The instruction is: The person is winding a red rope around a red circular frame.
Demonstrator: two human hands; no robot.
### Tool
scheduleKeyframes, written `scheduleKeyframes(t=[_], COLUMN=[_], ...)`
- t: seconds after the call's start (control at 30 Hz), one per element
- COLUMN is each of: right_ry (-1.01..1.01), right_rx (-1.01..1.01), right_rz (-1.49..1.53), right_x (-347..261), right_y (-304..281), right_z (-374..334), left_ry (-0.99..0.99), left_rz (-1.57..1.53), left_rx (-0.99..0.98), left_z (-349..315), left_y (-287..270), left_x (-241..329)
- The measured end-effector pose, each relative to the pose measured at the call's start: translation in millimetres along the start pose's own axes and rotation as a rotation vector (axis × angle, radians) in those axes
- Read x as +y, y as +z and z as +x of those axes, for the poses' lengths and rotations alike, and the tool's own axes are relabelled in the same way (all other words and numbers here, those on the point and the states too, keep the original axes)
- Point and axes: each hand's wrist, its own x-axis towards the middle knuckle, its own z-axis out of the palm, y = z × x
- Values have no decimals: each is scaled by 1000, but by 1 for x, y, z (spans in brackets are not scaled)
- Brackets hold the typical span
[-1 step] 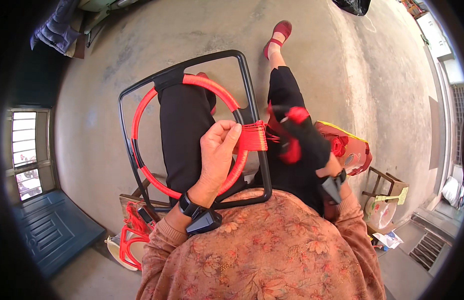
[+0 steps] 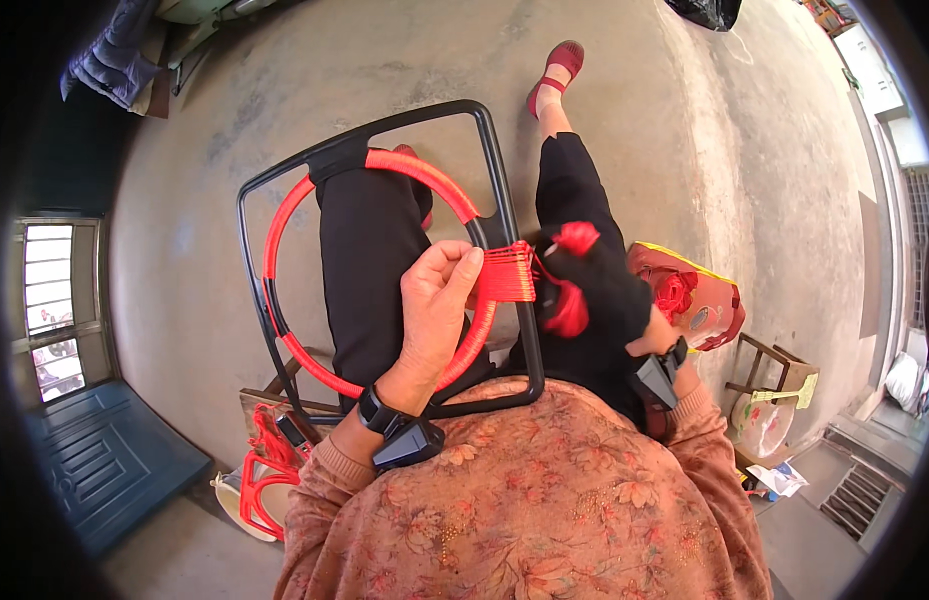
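A black metal frame lies across my lap, with a ring inside it wrapped mostly in red cord. At the ring's right side, a band of red cord spans from ring to frame bar. My bare left hand pinches this cord band at its left end, thumb against fingers. Right of the frame, my right hand wears a black glove and is smeared by motion. It is closed round a bundle of red cord, which shows at two places beside the glove. My fingers there are hard to make out.
A red bag with a yellow edge stands at the right, holding red cord. Behind it is a small wooden stool. Red cord lies on a wooden piece at lower left, near a blue panel.
My gloved right hand and the red cord bundle have shifted slightly left, closer to the frame. The left hand, frame and ring stay put.
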Motion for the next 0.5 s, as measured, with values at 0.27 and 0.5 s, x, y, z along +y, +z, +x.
scheduleKeyframes(t=[0.27, 0.5], right_ry=[321, 31], right_rx=[-137, 521], right_rz=[-56, 900], right_x=[11, -14], right_y=[-31, -3], right_z=[-6, 2], left_ry=[-42, -94], left_rz=[-16, -61], left_rx=[-5, -46], left_z=[1, 2], left_y=[-4, -4], left_x=[1, 2])
